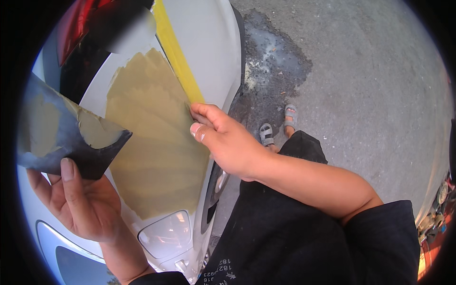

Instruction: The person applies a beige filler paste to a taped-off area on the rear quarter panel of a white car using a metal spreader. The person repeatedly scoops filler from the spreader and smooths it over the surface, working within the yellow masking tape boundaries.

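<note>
My left hand [83, 204] grips a dark, flat board [95, 164] smeared with olive-tan putty, its thumb pressed on the near edge. To its right, a broad tan putty patch [152, 137] covers part of a white car body panel [204, 28]. A strip of yellow masking tape [178, 61] runs along the panel beside the patch. My right hand [221, 135] is closed in a pinch at the tape's near end and the patch's right edge. Whatever lies between its fingers is mostly hidden. White residue marks its thumb.
A fuel flap [166, 235] sits in the panel just below the patch. A red tail light [73, 35] is at the upper left, a car window [78, 266] at the lower left. Grey pavement [370, 76] with a wet stain [273, 52] lies beyond my sandalled feet [267, 134].
</note>
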Motion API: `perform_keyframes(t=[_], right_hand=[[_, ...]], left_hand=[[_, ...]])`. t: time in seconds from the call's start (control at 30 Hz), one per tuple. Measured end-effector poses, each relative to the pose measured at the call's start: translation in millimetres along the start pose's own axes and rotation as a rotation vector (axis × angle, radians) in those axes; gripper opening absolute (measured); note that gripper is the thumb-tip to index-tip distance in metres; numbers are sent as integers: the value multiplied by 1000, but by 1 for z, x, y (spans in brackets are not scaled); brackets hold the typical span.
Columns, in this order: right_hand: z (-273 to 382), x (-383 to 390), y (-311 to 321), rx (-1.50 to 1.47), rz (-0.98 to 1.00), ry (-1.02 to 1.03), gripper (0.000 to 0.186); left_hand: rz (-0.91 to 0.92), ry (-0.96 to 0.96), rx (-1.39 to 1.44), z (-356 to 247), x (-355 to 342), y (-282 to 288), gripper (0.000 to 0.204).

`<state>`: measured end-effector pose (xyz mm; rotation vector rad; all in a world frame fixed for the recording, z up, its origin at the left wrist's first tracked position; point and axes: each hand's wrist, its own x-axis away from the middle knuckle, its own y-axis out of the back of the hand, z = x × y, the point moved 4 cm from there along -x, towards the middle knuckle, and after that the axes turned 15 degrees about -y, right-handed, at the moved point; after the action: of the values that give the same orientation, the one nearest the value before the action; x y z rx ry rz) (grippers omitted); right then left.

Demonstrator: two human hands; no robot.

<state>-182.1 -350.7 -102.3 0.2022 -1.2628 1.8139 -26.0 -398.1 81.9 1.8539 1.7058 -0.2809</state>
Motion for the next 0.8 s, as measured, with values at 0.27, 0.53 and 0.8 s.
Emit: perform_keyframes(t=[0.27, 0.53, 0.8], right_hand=[[-14, -6, 10, 41, -63, -63, 58], [-16, 3, 13, 45, -92, -13, 55], [-17, -6, 6, 75, -31, 84, 59]], left_hand=[[4, -19, -18, 1, 0, 2, 31], [42, -4, 11, 0, 0, -2, 26], [12, 16, 28, -2, 0, -7, 24]])
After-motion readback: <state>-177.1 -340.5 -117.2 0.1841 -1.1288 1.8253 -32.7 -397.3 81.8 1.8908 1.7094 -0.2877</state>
